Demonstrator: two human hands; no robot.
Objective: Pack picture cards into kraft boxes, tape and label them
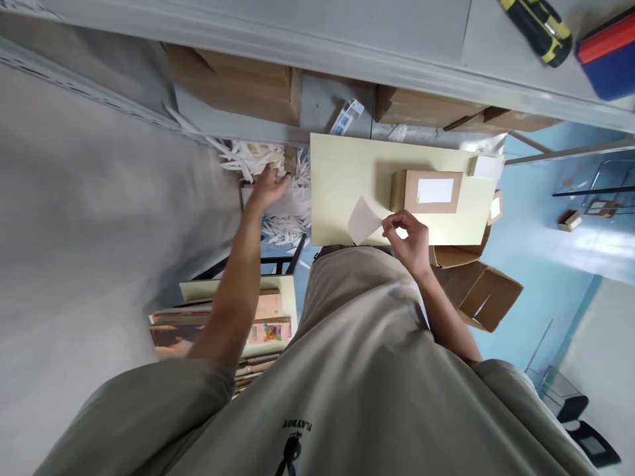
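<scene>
My right hand (411, 243) pinches one corner of a thin whitish sheet of paper (363, 221) between thumb and fingertips. The paper hangs over the near edge of the pale yellow board (342, 168). Just beyond that hand sits a closed brown cardboard box (431, 192) with a white label (435, 190) on its face. Out to the left, my left hand (270, 187) is open, thumb and fingers apart, with nothing seen in it. Beneath and around it lies a heap of white paper strips (285, 228).
A small white box (486, 167) rests at the board's far right corner. Overhead runs a grey shelf (347, 39) with a black-and-yellow tool (543, 33). Open cartons (491, 297) stand low on the right; flat stacked goods (270, 307) lie at lower left.
</scene>
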